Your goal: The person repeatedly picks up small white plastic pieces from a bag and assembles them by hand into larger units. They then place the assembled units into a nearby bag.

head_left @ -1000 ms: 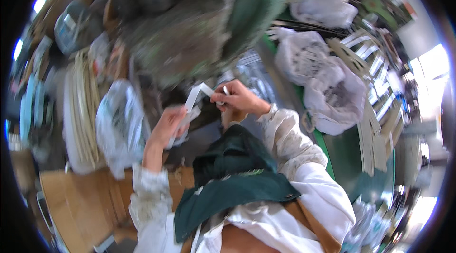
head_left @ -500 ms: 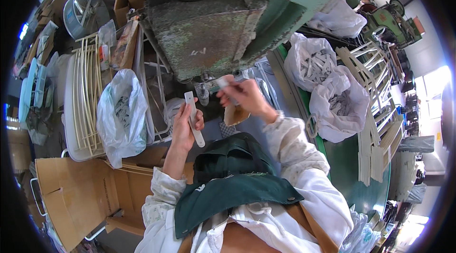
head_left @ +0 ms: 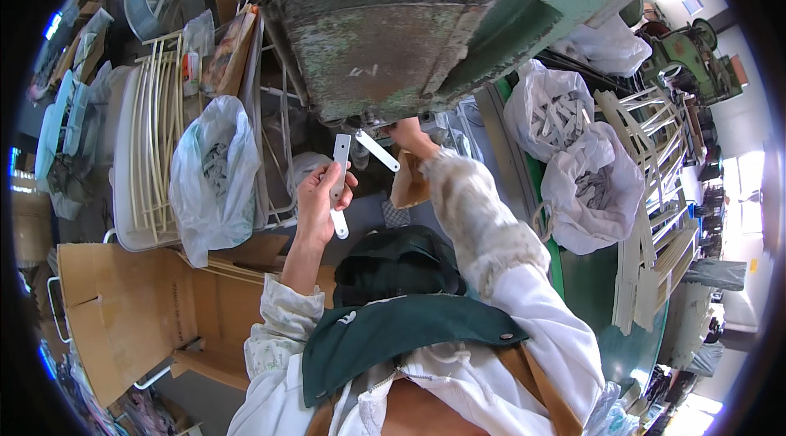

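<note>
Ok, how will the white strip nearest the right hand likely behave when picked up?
Probably stiff: the strip runs straight, with no bend showing. Likely light, since it looks slim beside the right hand. Perhaps a little slippery, as its visible face looks smooth.

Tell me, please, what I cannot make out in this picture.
In the head view:
Right grip: fingertips hidden by the machine.
White strip, or strips, in the left grip: middle covered by it.
Machine: top cut off by the upper edge.
Grey pieces in the left white bag: too small to count.
</note>
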A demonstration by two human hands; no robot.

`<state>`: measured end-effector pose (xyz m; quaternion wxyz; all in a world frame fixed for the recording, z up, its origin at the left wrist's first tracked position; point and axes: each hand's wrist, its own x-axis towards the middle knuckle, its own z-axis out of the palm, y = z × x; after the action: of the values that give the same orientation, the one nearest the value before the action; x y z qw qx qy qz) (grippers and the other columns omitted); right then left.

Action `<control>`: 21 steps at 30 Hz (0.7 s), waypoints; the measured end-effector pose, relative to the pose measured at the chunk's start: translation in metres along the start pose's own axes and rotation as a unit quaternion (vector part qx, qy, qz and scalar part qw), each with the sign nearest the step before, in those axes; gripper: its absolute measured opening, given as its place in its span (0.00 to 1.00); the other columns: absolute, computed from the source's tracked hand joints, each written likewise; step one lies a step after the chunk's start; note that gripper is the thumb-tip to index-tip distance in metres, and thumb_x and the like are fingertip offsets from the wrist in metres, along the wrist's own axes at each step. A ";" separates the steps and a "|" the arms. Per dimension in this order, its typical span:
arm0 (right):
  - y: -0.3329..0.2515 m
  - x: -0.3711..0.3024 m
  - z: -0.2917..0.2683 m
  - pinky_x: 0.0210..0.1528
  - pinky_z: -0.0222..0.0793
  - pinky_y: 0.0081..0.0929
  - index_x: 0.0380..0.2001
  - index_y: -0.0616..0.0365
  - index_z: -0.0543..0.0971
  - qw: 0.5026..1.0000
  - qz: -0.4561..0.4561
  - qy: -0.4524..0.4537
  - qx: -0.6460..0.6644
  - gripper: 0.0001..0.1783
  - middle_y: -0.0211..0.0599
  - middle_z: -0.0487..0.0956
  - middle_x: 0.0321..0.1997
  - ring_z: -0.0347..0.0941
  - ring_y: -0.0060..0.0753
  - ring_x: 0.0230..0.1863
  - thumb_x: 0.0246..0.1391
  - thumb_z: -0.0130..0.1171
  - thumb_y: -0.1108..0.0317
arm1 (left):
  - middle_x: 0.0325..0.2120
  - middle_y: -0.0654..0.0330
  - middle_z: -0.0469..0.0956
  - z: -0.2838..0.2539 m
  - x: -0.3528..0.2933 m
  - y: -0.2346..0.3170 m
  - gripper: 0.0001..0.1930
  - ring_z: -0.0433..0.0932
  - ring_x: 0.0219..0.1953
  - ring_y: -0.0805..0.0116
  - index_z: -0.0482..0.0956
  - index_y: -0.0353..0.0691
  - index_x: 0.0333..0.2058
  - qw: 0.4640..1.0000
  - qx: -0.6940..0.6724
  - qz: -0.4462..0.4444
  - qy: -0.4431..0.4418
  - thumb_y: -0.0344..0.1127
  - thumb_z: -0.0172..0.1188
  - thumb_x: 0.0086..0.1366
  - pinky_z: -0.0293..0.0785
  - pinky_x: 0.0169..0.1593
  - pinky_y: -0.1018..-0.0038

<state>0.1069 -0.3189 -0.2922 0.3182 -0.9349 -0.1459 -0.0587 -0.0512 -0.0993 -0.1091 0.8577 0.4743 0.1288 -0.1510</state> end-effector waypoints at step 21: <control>-0.150 -0.023 -0.136 0.26 0.69 0.17 0.24 0.61 0.79 0.854 0.081 -0.120 0.499 0.06 0.30 0.79 0.23 0.74 0.19 0.24 0.51 0.63 0.70 | 0.19 0.60 0.75 0.021 -0.004 0.009 0.09 0.65 0.13 0.79 0.77 0.35 0.37 0.992 0.086 0.061 0.065 0.36 0.56 0.65 0.54 0.16 0.85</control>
<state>0.0366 -0.2942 -0.1024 0.7260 -0.6585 -0.1166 0.1607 -0.0496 -0.1128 -0.0900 0.8113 0.5619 0.1416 -0.0781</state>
